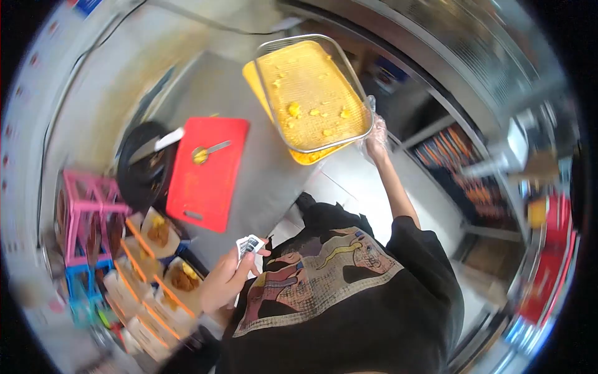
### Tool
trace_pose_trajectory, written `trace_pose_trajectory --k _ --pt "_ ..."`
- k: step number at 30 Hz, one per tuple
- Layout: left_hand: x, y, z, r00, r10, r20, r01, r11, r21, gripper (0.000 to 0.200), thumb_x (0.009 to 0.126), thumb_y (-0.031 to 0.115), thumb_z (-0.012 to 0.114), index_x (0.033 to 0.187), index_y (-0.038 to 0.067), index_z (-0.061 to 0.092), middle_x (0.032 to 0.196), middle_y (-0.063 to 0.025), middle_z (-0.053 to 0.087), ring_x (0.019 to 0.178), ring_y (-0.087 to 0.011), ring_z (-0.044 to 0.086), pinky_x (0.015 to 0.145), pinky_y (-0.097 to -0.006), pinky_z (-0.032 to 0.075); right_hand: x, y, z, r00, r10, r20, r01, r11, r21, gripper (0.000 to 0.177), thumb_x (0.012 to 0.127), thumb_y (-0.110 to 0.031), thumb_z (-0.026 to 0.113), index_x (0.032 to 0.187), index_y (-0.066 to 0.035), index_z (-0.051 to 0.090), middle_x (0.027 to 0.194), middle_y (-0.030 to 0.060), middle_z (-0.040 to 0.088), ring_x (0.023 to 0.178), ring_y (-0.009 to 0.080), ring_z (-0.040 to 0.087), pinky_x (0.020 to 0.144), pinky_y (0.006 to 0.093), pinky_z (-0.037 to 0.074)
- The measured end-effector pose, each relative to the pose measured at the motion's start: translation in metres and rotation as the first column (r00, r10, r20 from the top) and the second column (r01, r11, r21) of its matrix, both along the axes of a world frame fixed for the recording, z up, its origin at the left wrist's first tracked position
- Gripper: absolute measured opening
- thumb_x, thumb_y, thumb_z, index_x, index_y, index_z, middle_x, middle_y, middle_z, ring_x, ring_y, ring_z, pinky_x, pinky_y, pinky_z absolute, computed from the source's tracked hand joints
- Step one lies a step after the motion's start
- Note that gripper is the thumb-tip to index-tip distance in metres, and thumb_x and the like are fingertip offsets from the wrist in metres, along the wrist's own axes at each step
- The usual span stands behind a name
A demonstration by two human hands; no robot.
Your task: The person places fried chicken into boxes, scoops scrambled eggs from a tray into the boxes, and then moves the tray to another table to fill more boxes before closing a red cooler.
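Note:
Pinched in my left hand point(225, 282) is a small white packet point(250, 245) with dark print, held in front of my shirt. My right hand point(376, 138), in a clear plastic glove, grips the near right corner of a metal-rimmed tray point(272, 115). Yellow crumbs and lumps point(294, 110) are scattered in the tray, which overlaps a yellow board point(252, 78). To the left a red cutting board point(208, 165) lies on the steel table, with a spoon point(200, 154) holding something yellow on it. The fingertips of my right hand are partly hidden by the tray's rim.
A knife point(163, 142) rests across a black pan point(138, 177) beside the red board. Several paper food boxes point(160, 234) with fried food stand at lower left, near pink and blue crates point(93, 206). Shelving point(458, 153) holds skewer-like items on the right.

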State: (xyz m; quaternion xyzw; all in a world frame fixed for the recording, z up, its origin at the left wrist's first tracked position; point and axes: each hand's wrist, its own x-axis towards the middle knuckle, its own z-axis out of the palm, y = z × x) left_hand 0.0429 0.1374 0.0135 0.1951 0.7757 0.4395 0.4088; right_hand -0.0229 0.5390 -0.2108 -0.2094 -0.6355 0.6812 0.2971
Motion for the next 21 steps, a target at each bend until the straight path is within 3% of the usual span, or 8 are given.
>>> trace_pose_trajectory --k 2,4,6,8,12,16,19,21 --pt "0.004 0.008 -0.016 0.992 -0.107 0.059 0.101 0.99 0.099 0.027 0.092 0.014 0.034 0.11 -0.002 0.047 0.09 -0.0101 0.058 0.063 -0.0133 0.052 0.062 -0.0267 0.044 0.075 -0.003 0.005 0.996 -0.082 0.035 0.084 0.994 -0.073 0.035 0.093 -0.028 0.038 0.112 -0.002 0.052 0.103 0.0096 0.057 0.094 0.0179 0.052 0.084 0.0302 0.041" --pt "0.009 0.019 -0.024 0.953 -0.176 0.247 0.183 0.983 -0.005 0.025 0.093 0.017 0.036 0.107 0.002 0.05 0.076 -0.0042 0.055 0.058 -0.0059 0.047 0.053 -0.0213 0.04 0.156 -0.002 -0.007 0.86 -0.391 0.329 0.27 0.895 0.356 0.041 0.094 -0.031 0.034 0.12 -0.001 0.046 0.114 0.0162 0.05 0.11 0.0243 0.043 0.097 0.0334 0.031" --pt "0.01 0.032 -0.062 0.904 -0.401 0.146 0.385 0.914 0.129 0.025 0.093 0.018 0.037 0.108 0.003 0.05 0.07 -0.0008 0.053 0.057 -0.0049 0.047 0.05 -0.0202 0.039 0.239 -0.009 -0.012 0.869 -0.438 0.229 0.329 0.858 0.394 0.045 0.094 -0.033 0.03 0.125 -0.002 0.04 0.122 0.0201 0.043 0.12 0.026 0.033 0.102 0.0339 0.021" --pt "0.026 0.068 -0.068 0.802 -0.585 0.119 0.572 0.81 0.129 0.026 0.093 0.018 0.037 0.109 0.003 0.05 0.072 -0.0008 0.054 0.058 -0.0053 0.047 0.052 -0.0204 0.039 0.312 -0.019 0.053 0.644 -0.476 0.599 0.328 0.879 0.346 0.044 0.094 -0.033 0.03 0.119 -0.001 0.046 0.117 0.0182 0.048 0.116 0.0245 0.039 0.099 0.0344 0.027" --pt "0.054 0.153 -0.064 0.592 -0.803 0.075 0.786 0.595 0.165 0.027 0.093 0.017 0.036 0.111 0.001 0.048 0.095 -0.005 0.059 0.064 -0.0084 0.049 0.061 -0.0226 0.043 0.43 -0.023 0.054 0.656 -0.723 0.215 0.714 0.688 0.134 0.025 0.084 -0.016 0.047 0.1 0.0 0.057 0.094 0.0138 0.059 0.085 0.0226 0.054 0.079 0.034 0.043" --pt "0.12 0.25 -0.054 0.451 -0.889 0.082 0.876 0.458 0.151 0.027 0.092 0.016 0.037 0.112 0.0 0.046 0.094 -0.0061 0.058 0.066 -0.01 0.05 0.062 -0.0239 0.043 0.547 -0.022 0.063 0.336 -0.898 0.286 0.871 0.411 0.27 0.027 0.086 -0.019 0.047 0.103 0.001 0.055 0.094 0.0109 0.058 0.087 0.0199 0.052 0.08 0.0317 0.041" --pt "0.17 0.331 -0.073 0.214 -0.968 0.132 0.955 0.236 0.179 0.028 0.093 0.018 0.035 0.114 0.001 0.043 0.095 -0.005 0.056 0.067 -0.0095 0.049 0.061 -0.0233 0.044 0.612 -0.006 0.078 0.296 -0.917 0.267 0.943 0.326 0.074 0.03 0.088 -0.023 0.046 0.106 0.001 0.053 0.097 0.0082 0.056 0.088 0.0178 0.05 0.08 0.0297 0.041" --pt "0.208 0.389 -0.078 0.137 -0.983 0.119 0.972 0.157 0.176 0.029 0.093 0.019 0.036 0.113 0.0 0.043 0.095 -0.0052 0.056 0.067 -0.0094 0.049 0.061 -0.0232 0.044 0.66 0.014 0.073 0.141 -0.984 0.107 0.98 0.155 0.129 0.035 0.09 -0.033 0.044 0.099 -0.001 0.056 0.077 0.0025 0.055 0.066 0.0092 0.052 0.049 0.0241 0.045"
